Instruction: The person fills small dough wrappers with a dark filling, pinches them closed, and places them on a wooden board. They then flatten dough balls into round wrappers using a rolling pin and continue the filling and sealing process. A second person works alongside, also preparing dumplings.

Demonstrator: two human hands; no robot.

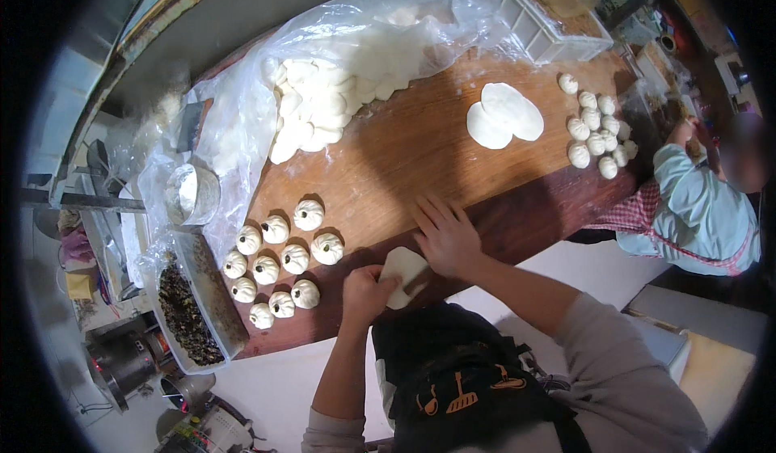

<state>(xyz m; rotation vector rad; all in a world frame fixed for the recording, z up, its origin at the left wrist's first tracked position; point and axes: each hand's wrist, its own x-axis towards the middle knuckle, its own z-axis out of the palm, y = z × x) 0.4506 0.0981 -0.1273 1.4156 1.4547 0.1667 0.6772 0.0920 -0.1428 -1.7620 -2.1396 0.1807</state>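
A flat dough wrapper (401,271) is pinched at its left edge by my left hand (367,292), close to the table's front edge. My right hand (445,235) has its fingers spread over the wooden tabletop; its heel is beside the wrapper's right edge, and I cannot tell if they touch. To the left sit several pleated buns (295,259), many with dark filling showing at the top. Ahead on the right, a few overlapping dough wrappers (504,116) lie flat. A large heap of wrappers (315,104) lies partly under clear plastic sheeting (364,22).
At the left end stand a plastic tub of dark chopped filling (185,313) and a round container of white powder (193,193). More buns (597,125) sit at the right, near a co-worker (697,198). A white plastic crate (545,28) stands at the back.
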